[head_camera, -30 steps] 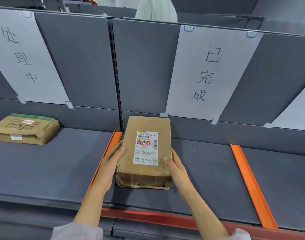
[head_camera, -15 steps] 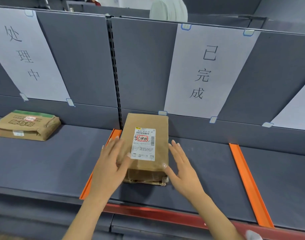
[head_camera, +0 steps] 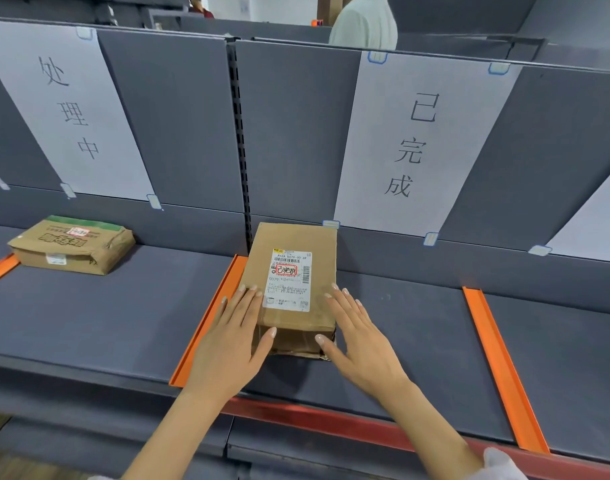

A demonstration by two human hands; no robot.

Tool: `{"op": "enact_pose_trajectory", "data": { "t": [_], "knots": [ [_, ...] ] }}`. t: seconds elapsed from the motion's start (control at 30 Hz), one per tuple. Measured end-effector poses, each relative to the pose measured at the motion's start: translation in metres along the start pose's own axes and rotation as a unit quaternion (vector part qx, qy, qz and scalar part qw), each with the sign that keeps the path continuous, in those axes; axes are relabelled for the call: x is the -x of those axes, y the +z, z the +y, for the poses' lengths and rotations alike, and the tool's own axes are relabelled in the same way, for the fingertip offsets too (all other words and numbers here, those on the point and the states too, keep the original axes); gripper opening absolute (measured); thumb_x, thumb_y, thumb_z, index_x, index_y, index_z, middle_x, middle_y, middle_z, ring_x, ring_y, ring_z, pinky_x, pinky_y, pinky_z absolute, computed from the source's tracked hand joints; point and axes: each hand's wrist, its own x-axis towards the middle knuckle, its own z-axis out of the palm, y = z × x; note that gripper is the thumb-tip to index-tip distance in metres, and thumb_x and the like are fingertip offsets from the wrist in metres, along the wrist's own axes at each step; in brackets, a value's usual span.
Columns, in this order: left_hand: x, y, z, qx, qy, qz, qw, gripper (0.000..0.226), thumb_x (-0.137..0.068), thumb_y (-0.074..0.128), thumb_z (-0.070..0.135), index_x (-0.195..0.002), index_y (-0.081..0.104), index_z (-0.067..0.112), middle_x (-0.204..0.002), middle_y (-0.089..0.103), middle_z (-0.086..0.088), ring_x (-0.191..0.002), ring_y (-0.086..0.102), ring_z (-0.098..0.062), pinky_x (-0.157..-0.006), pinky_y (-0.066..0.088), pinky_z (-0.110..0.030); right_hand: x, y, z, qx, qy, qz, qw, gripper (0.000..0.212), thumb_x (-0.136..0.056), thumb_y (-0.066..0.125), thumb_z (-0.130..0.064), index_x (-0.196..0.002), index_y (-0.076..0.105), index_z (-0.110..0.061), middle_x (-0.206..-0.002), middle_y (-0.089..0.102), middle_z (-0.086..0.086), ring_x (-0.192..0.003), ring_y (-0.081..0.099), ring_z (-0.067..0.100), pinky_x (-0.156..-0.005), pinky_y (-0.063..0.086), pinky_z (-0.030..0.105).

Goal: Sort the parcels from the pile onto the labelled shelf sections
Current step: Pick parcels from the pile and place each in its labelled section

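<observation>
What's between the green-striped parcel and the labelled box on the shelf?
The head view shows bare grey shelf and one orange divider between the green-striped parcel and the labelled box.

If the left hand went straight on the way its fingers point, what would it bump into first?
Probably the brown parcel: the left hand has its fingertips right at the parcel's left edge, though whether they touch it is unclear.

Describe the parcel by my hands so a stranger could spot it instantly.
On the grey shelf, look under the white sign reading 已完成. At its lower left corner, right of an orange divider, lies a brown box. Unlike the crumpled green-edged parcel further left, it carries a white barcode label with red-boxed handwriting.
</observation>
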Motion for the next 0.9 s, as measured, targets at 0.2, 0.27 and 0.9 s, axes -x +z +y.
{"op": "enact_pose_trajectory", "data": {
  "t": [0.2, 0.27, 0.9],
  "knots": [
    [-0.007, 0.001, -0.01, 0.028, -0.017, 0.004, 0.999, 0.095, -0.09, -0.008, 0.071, -0.15, 0.028, 0.007, -0.157, 0.028, -0.005, -0.147, 0.016, -0.018, -0.117, 0.01, -0.037, -0.007, 0.001, -0.014, -0.008, 0.005, -0.016, 1.0, 0.065, -0.101, 0.031, -0.053, -0.157, 0.006, -0.03, -0.156, -0.015, -0.025, -0.127, -0.033, -0.024, -0.11, -0.01, 0.007],
    [-0.008, 0.002, -0.011, 0.036, -0.019, 0.002, 0.999, 0.099, -0.086, -0.012, 0.074, -0.151, 0.022, 0.009, -0.159, 0.021, -0.002, -0.148, 0.007, -0.014, -0.118, 0.003, -0.033, -0.008, 0.001, -0.016, -0.016, 0.014, -0.022, 1.0, 0.063, -0.104, 0.036, -0.048, -0.156, 0.003, -0.033, -0.152, -0.019, -0.029, -0.121, -0.035, -0.027, -0.105, -0.011, 0.003],
    [-0.042, -0.044, 0.009, 0.015, 0.059, -0.011, 0.998, 0.081, -0.089, 0.019, 0.061, -0.146, 0.04, 0.008, -0.152, 0.041, -0.009, -0.139, 0.04, -0.029, -0.111, 0.026, -0.04, -0.003, -0.044, -0.004, 0.089, 0.09, 0.052, 0.991, 0.093, -0.088, 0.008, -0.075, -0.158, 0.015, -0.015, -0.166, 0.013, 0.001, -0.154, 0.006, 0.016, -0.118, -0.006, 0.022]
  ]
}}
